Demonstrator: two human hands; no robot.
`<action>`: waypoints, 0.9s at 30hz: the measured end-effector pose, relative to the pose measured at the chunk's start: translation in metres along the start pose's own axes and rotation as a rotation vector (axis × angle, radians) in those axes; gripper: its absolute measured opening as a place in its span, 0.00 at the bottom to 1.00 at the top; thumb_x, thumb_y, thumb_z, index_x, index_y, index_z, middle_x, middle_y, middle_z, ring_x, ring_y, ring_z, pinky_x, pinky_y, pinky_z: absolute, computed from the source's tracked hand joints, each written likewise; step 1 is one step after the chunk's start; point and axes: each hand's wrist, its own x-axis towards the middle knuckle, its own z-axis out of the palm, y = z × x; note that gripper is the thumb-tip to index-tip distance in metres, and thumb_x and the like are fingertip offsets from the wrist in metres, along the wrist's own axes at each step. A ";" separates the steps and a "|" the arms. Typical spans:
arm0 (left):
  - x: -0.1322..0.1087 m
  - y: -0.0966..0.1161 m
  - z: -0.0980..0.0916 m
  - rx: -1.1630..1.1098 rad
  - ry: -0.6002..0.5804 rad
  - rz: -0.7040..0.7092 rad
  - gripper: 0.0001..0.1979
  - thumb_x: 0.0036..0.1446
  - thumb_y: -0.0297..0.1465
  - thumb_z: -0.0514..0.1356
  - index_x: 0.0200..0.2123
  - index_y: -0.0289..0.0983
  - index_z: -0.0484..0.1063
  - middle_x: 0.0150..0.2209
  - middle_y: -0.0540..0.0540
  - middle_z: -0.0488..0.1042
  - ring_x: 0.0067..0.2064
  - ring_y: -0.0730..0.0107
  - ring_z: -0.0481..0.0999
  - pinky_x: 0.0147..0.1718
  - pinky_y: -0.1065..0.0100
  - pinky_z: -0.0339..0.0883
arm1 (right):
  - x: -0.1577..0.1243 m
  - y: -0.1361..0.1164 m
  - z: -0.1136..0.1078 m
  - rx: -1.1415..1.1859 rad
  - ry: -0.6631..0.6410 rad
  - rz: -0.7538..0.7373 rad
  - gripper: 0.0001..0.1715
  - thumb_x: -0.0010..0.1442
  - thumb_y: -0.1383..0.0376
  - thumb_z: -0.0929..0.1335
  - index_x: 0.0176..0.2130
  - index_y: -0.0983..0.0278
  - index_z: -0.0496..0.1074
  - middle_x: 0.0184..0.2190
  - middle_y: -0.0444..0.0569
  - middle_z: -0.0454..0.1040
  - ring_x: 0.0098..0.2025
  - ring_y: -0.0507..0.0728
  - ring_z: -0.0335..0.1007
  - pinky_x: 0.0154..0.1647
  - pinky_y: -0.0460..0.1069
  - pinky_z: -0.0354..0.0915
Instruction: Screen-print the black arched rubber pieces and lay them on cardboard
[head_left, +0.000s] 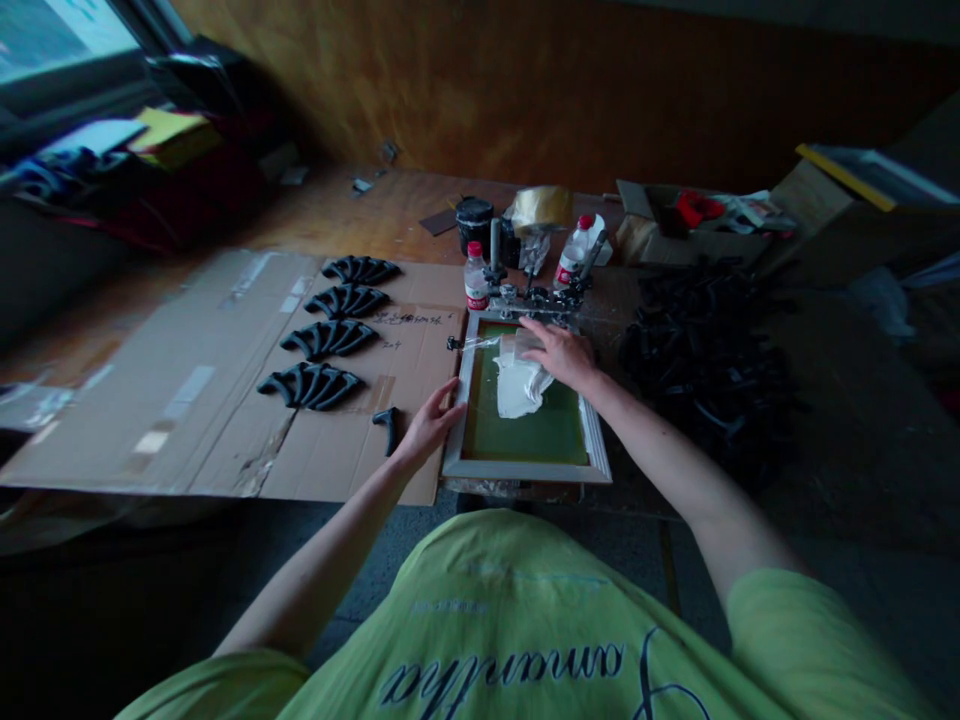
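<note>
A framed screen [525,445] with a green mesh lies in front of me, white paste [517,390] spread on its upper middle. My right hand [556,352] is over the upper part of the mesh, its fingers closed on a pale scraper [513,347] at the paste's top edge. At the frame's left side, my left hand [437,418] has its fingers apart and nothing in it. Just left of that hand, a single black curved part [387,428] rests on the cardboard [337,440]. A metal clamp [536,300] stands at the frame's far edge.
Several rows of black curved parts [311,385] lie on the cardboard at left. A dark heap of parts [697,350] is at right. Behind the clamp are red-capped bottles [475,277], a black tub [474,222] and a tape roll [541,208]. An open box [675,240] stands back right.
</note>
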 end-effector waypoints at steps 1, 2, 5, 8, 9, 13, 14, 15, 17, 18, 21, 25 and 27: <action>-0.003 0.012 0.000 -0.031 0.001 0.025 0.41 0.51 0.49 0.67 0.64 0.36 0.66 0.25 0.52 0.73 0.21 0.77 0.66 0.19 0.75 0.55 | 0.008 0.013 -0.008 0.032 0.052 0.044 0.32 0.59 0.60 0.74 0.62 0.57 0.68 0.45 0.49 0.79 0.44 0.59 0.75 0.47 0.52 0.68; -0.006 0.024 0.000 -0.063 0.011 0.059 0.36 0.52 0.51 0.65 0.60 0.36 0.70 0.25 0.51 0.73 0.21 0.76 0.67 0.19 0.75 0.56 | 0.012 0.028 -0.016 0.075 0.113 0.097 0.30 0.61 0.58 0.72 0.61 0.58 0.69 0.44 0.49 0.79 0.42 0.58 0.75 0.46 0.52 0.68; -0.003 0.064 0.004 -0.165 0.081 0.236 0.30 0.59 0.56 0.56 0.47 0.35 0.76 0.29 0.47 0.76 0.25 0.73 0.71 0.22 0.73 0.64 | 0.004 0.080 -0.029 0.187 0.256 0.331 0.22 0.68 0.56 0.64 0.55 0.65 0.72 0.38 0.51 0.79 0.38 0.56 0.74 0.44 0.52 0.67; 0.015 0.107 0.011 -0.201 0.107 0.437 0.29 0.62 0.56 0.52 0.48 0.38 0.73 0.38 0.44 0.79 0.33 0.69 0.78 0.28 0.70 0.71 | -0.027 0.103 -0.010 0.204 0.216 0.516 0.18 0.67 0.56 0.64 0.42 0.66 0.75 0.34 0.51 0.77 0.37 0.56 0.73 0.44 0.52 0.67; 0.023 0.121 0.014 -0.203 0.094 0.476 0.29 0.63 0.56 0.51 0.50 0.38 0.72 0.40 0.43 0.79 0.37 0.67 0.79 0.31 0.69 0.73 | -0.040 0.100 0.003 0.202 0.157 0.517 0.16 0.66 0.56 0.65 0.38 0.65 0.75 0.33 0.50 0.77 0.37 0.57 0.73 0.44 0.52 0.67; 0.048 0.148 0.026 -0.249 0.102 0.498 0.28 0.65 0.55 0.48 0.53 0.41 0.68 0.41 0.43 0.80 0.42 0.66 0.80 0.35 0.67 0.75 | -0.080 0.054 0.060 0.057 -0.118 0.330 0.12 0.61 0.57 0.72 0.35 0.64 0.74 0.39 0.53 0.77 0.45 0.58 0.72 0.50 0.51 0.65; 0.048 0.143 0.030 -0.272 0.129 0.488 0.27 0.65 0.55 0.48 0.53 0.42 0.68 0.42 0.43 0.80 0.41 0.66 0.80 0.35 0.67 0.75 | -0.085 0.041 0.068 -0.014 -0.164 0.305 0.11 0.62 0.59 0.71 0.37 0.65 0.74 0.43 0.55 0.76 0.48 0.59 0.71 0.52 0.52 0.64; 0.046 0.133 0.036 -0.292 0.151 0.463 0.27 0.64 0.55 0.49 0.52 0.42 0.68 0.42 0.43 0.80 0.41 0.67 0.80 0.35 0.67 0.75 | -0.089 0.029 0.074 -0.074 -0.193 0.311 0.10 0.63 0.60 0.70 0.39 0.66 0.73 0.44 0.57 0.76 0.49 0.60 0.71 0.52 0.52 0.63; 0.032 0.098 0.050 -0.292 0.114 0.321 0.28 0.62 0.56 0.52 0.51 0.40 0.69 0.42 0.41 0.80 0.39 0.66 0.80 0.33 0.68 0.74 | -0.092 0.007 0.077 -0.139 -0.222 0.384 0.10 0.67 0.62 0.66 0.44 0.67 0.72 0.45 0.59 0.76 0.49 0.60 0.71 0.50 0.52 0.64; 0.022 0.077 0.058 -0.267 0.048 0.198 0.30 0.59 0.57 0.54 0.48 0.38 0.70 0.40 0.40 0.80 0.38 0.65 0.81 0.32 0.68 0.74 | -0.093 -0.004 0.078 -0.146 -0.214 0.427 0.11 0.69 0.62 0.64 0.45 0.67 0.71 0.44 0.59 0.76 0.48 0.61 0.72 0.49 0.52 0.64; -0.009 0.017 0.081 -0.188 -0.251 -0.221 0.32 0.54 0.59 0.58 0.44 0.36 0.72 0.39 0.36 0.80 0.41 0.57 0.81 0.33 0.63 0.75 | -0.102 -0.038 0.079 -0.100 -0.131 0.395 0.12 0.71 0.60 0.62 0.46 0.64 0.70 0.43 0.58 0.76 0.47 0.62 0.71 0.47 0.53 0.65; -0.019 -0.016 0.077 -0.342 -0.152 -0.325 0.24 0.60 0.52 0.58 0.38 0.35 0.70 0.33 0.42 0.79 0.33 0.64 0.80 0.31 0.65 0.75 | -0.122 -0.057 0.078 0.087 -0.130 -0.059 0.06 0.68 0.65 0.65 0.43 0.60 0.72 0.43 0.52 0.76 0.50 0.60 0.69 0.52 0.53 0.65; -0.010 -0.019 0.049 -0.287 -0.040 -0.324 0.19 0.62 0.47 0.57 0.39 0.35 0.68 0.33 0.43 0.78 0.28 0.68 0.78 0.27 0.67 0.73 | -0.135 -0.031 0.064 0.086 -0.152 -0.105 0.09 0.67 0.69 0.65 0.44 0.60 0.74 0.43 0.51 0.76 0.50 0.59 0.69 0.53 0.53 0.65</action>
